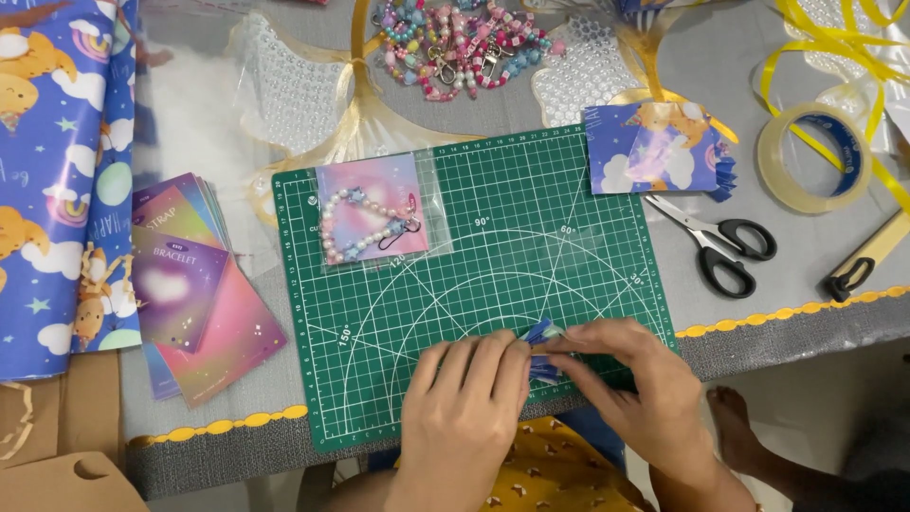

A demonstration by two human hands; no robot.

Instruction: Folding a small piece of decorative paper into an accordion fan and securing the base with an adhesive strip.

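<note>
My left hand (469, 398) and my right hand (630, 374) meet over the near edge of a green cutting mat (531, 199). Both pinch a small folded piece of blue patterned wrapping paper (542, 334) between their fingertips; most of it is hidden by the fingers. On the mat's far left lies a clear bag holding a pink card with a pearl bead strap (370, 210). A wrapped blue paper packet (656, 150) sits at the mat's far right corner.
Black-handled scissors (720, 242) and a roll of clear tape (813, 156) lie to the right. A stack of pink and purple cards (194, 284) and a blue wrapping paper sheet (57, 180) sit left. Beaded straps (460, 43) pile at the back. Yellow ribbon (834, 47) curls at the right.
</note>
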